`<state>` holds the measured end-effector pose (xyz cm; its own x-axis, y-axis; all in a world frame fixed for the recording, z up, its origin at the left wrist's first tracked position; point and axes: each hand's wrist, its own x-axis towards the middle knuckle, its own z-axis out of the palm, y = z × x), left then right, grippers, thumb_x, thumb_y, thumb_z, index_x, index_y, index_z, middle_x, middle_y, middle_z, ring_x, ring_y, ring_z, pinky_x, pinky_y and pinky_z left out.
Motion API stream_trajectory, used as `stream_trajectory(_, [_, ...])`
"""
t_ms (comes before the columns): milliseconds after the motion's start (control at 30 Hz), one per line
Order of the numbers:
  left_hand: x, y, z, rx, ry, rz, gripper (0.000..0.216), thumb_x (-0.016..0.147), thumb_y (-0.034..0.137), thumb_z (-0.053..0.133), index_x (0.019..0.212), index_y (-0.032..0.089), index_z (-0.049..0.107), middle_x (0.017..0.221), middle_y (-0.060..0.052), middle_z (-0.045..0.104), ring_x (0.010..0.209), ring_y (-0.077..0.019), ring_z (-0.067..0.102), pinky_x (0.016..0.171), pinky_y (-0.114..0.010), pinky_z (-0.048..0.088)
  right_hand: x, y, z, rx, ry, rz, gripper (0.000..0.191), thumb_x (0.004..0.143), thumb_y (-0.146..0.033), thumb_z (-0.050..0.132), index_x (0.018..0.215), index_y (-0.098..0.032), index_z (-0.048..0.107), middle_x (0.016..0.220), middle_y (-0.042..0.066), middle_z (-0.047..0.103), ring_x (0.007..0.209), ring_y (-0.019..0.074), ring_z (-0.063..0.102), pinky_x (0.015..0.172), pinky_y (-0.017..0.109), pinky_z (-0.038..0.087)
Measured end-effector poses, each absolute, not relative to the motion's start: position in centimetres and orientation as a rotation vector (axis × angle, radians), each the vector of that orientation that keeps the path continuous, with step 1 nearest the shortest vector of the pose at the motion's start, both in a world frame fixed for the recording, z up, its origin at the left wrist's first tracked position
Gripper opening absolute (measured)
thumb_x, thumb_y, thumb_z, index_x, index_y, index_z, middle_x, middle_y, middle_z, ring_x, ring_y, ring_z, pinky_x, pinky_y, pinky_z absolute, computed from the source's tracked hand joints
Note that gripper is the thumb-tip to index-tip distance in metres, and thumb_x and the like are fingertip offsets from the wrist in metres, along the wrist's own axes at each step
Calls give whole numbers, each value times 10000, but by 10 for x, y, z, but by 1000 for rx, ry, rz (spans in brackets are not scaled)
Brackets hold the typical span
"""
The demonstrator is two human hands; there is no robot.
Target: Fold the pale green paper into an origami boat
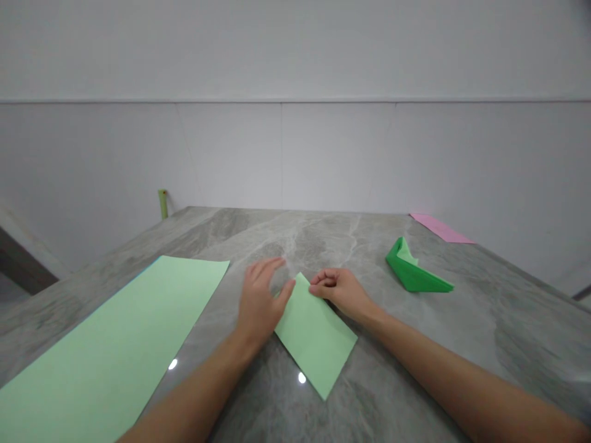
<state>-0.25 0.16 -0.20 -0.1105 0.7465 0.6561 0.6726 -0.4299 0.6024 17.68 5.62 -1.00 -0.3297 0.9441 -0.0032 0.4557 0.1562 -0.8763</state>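
A light green piece of paper [318, 341] lies slantwise on the table in front of me, one corner pointing away and one toward me. My right hand [339, 290] pinches its upper right edge close to the far corner, thumb against the fingers. At the left side of the paper is my left hand [265, 295], its fingers apart and curved, the thumb over or beside the paper's upper left edge. Whether that thumb touches the paper I cannot tell. Part of the left edge is hidden behind this hand.
Larger light green sheets [115, 344] lie at the left. A folded green paper boat [415, 274] sits to the right, and a pink sheet [441, 227] lies at the far right edge. The grey marble table [286, 237] meets a white wall. A green strip [163, 203] stands beyond the far left edge.
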Motion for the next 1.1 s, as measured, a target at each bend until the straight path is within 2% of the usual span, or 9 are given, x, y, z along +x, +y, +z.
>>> stream_trajectory(33, [-5, 4, -1, 1952, 1694, 1539, 327, 771, 297, 662, 1076, 179, 665, 1068, -97, 700, 984, -253, 633, 894, -417, 475, 176, 54, -9, -1275, -1841, 1179, 172, 710, -307, 657, 785, -152, 653, 641, 9, 669, 540, 116, 560, 516, 220, 418])
stream_trajectory(133, [-6, 3, 0, 1841, 1584, 1179, 187, 817, 317, 589, 870, 181, 706, 787, -43, 720, 697, -184, 644, 687, -306, 490, 175, 49, -4, -1147, -1817, 1324, 151, 656, -290, 707, 705, -153, 666, 567, -15, 610, 510, 101, 504, 505, 219, 379])
stream_trajectory(233, [-2, 0, -2, 1760, 1449, 1066, 157, 810, 272, 566, 744, 170, 666, 675, -14, 673, 637, -157, 601, 607, -255, 444, 174, 47, -3, -1092, -1859, 1360, 141, 658, -283, 715, 697, -153, 678, 550, -24, 583, 501, 92, 469, 500, 217, 345])
stream_trajectory(333, [1, -1, -5, 1681, 1413, 1114, 118, 793, 262, 578, 754, 164, 630, 684, -9, 652, 648, -152, 587, 603, -244, 429, 175, 48, -5, -1055, -1862, 1376, 161, 673, -304, 715, 723, -153, 690, 572, -19, 593, 513, 96, 473, 507, 220, 344])
stream_trajectory(500, [2, 0, -4, 1662, 1393, 1082, 169, 814, 277, 559, 894, 162, 653, 728, -22, 667, 681, -167, 605, 637, -258, 437, 174, 48, -6, -1046, -1847, 1352, 154, 687, -299, 710, 722, -150, 696, 598, -13, 593, 559, 106, 500, 534, 224, 367])
stream_trajectory(633, [2, -1, -4, 1730, 1400, 998, 166, 827, 273, 535, 768, 160, 641, 707, -22, 649, 662, -158, 576, 608, -246, 412, 173, 48, -7, -986, -1806, 1350, 182, 678, -306, 730, 747, -152, 663, 687, -5, 612, 620, 114, 533, 586, 234, 407])
stream_trajectory(867, [4, -1, -7, 1743, 1327, 1018, 192, 846, 298, 509, 740, 162, 592, 635, 2, 576, 597, -134, 513, 545, -224, 369, 173, 48, -8, -877, -1685, 1524, 382, 625, -327, 784, 864, -186, 522, 701, -23, 621, 605, 106, 541, 594, 239, 403])
stream_trajectory(1100, [6, 0, -4, 1662, 1343, 1048, 184, 814, 306, 524, 714, 163, 583, 591, 19, 532, 554, -121, 471, 515, -219, 339, 174, 47, 1, -906, -1729, 1564, 408, 657, -280, 741, 995, -168, 542, 693, -29, 616, 570, 94, 519, 554, 226, 375])
